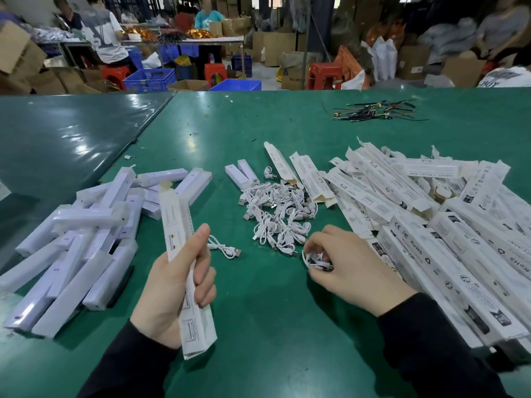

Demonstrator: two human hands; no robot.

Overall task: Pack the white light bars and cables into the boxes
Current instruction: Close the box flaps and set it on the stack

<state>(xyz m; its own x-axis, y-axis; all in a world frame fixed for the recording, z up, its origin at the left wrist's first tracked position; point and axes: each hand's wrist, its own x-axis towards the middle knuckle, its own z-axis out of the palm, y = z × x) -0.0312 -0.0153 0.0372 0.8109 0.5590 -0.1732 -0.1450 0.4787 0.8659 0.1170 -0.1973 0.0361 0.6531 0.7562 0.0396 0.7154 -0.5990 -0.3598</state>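
1. Light bars (77,248), white and in clear wrap, are lying in a loose crisscrossed pile on the left of the green tabletop (258,326).
2. Two short white pieces (241,172) are sitting side by side beyond the cable heap, apart from the pile.
3. White cables (278,214), each coiled into a small bundle, are heaped in the middle of the tabletop, between the bars and the boxes.
4. One loose cable (225,248) is lying by itself just left of the heap, near the left thumb.
5. Flat printed boxes (431,225) are stacked in a big overlapping pile on the right, some with end flaps standing open.
6. The left hand (169,285) is gripping one long box (184,265), fingers curled round its middle, its top flap open and pointing away from the person.
7. The right hand (344,268) is resting at the near edge of the heap, fingers curled round a coiled cable (316,261).
8. A tangle of dark wires (376,112) is lying well apart at the far right of the tabletop.
9. Other people are sitting at a table in the blurred background, among blue crates (149,79) and red stools (324,76).
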